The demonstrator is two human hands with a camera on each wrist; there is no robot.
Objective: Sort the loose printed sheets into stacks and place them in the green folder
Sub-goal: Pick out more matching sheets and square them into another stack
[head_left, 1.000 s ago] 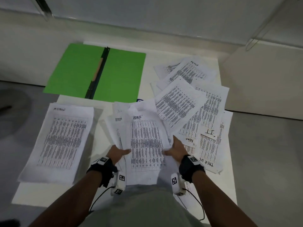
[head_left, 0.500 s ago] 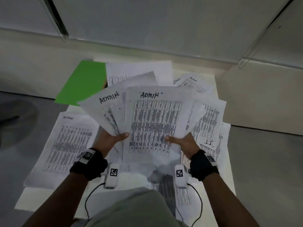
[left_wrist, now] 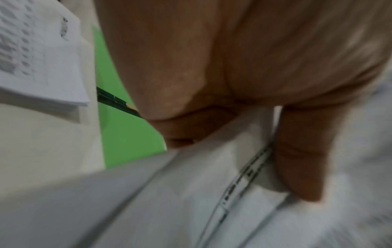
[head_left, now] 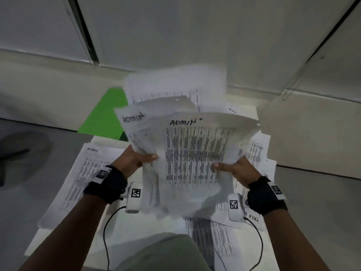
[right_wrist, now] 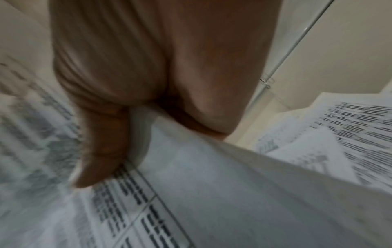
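Fingers of the left hand [head_left: 134, 161] and right hand [head_left: 232, 167] are clamped on opposite side edges of a fanned bundle of ADMIN sheets [head_left: 193, 153], thumbs on top, held up mid-frame with its long axis running away from the person. The green folder [head_left: 106, 112] lies at upper left behind the bundle, nearer the left hand. An ADMIN stack [head_left: 84, 173] sits lower left on the white table [head_left: 48, 237], unsorted sheets [head_left: 257, 153] at right. Pale wall panels stand behind.

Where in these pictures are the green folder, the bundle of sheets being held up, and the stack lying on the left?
green folder [head_left: 101, 116], head view, bare left cover.
held bundle [head_left: 193, 153], head view, front sheet's printed table.
left stack [head_left: 82, 173], head view, top sheet's print.
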